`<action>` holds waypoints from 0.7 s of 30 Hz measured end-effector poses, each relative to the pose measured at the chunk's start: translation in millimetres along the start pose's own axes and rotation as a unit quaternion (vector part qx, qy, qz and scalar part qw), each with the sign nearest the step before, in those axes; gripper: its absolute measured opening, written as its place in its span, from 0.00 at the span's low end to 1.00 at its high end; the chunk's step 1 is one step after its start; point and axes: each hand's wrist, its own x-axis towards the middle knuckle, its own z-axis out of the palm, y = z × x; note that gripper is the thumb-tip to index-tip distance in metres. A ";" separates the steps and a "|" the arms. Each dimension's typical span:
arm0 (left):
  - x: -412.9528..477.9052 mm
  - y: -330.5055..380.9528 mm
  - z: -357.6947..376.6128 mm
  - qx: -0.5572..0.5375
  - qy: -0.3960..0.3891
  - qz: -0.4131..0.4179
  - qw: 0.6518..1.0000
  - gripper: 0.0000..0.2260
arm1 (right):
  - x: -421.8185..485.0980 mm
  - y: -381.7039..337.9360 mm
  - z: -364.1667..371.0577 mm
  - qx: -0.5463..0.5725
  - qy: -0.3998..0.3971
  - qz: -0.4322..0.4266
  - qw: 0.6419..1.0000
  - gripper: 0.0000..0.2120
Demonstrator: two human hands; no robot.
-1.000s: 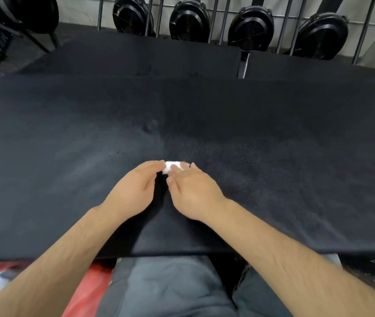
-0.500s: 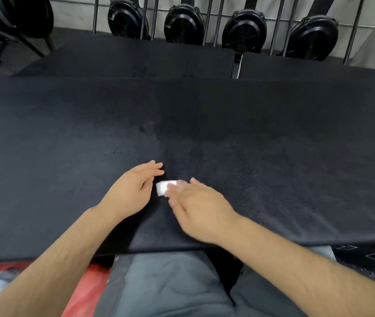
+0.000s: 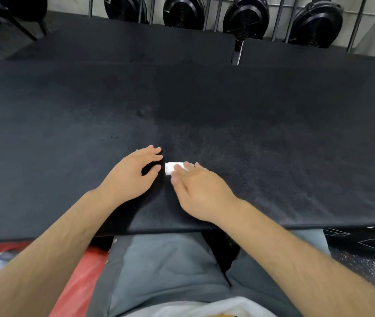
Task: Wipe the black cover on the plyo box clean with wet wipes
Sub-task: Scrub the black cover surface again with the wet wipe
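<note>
Black cover [image 3: 273, 133] is spread across nearly the full width of the view, its near edge hanging just above the person's grey trousers [image 3: 170, 271]. The plyo box beneath it is hidden. A second dark surface [image 3: 124, 46] is set behind it, and a row of round black fan housings [image 3: 246, 17] is ranged along the wall beyond.

Both forearms are brought in over the near edge. The left hand [image 3: 134, 175] is laid on the cover with fingers stretched and thumb spread, and nothing is held in it. The right hand [image 3: 200, 193] is laid flat as well, its fingers [image 3: 187, 165] pressed down on a small folded wet wipe [image 3: 170, 168]. The wipe is pinned to the cover rather than clutched, and whether the thumb is tucked under it cannot be told.

The wipe is found near the middle of the cover's near half, between the two hands: under the right fingertips, just beside the left thumb but not touched by it. Its long axis is laid roughly left to right. The right hand is therefore judged the working one. A stroke is probably best carried away from the left hand, across the broad right-hand stretch and the far part of the cover.
</note>
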 end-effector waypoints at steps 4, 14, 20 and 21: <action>-16.1 10.0 -1.2 -0.056 -0.020 0.032 0.998 0.13 | -23.3 -9.7 2.2 0.010 -0.034 -0.061 0.998 0.20; -35.3 11.3 -5.0 -0.056 0.027 0.013 0.998 0.10 | -8.8 -1.7 -3.2 -0.016 -0.009 -0.046 0.999 0.13; -35.1 12.8 -2.9 -0.052 0.033 0.002 0.998 0.08 | 2.3 16.6 6.1 0.070 0.061 -0.006 0.996 0.10; -35.4 13.9 -1.6 -0.052 0.038 0.001 0.998 0.08 | 3.9 9.2 8.2 0.070 0.048 -0.015 0.996 0.11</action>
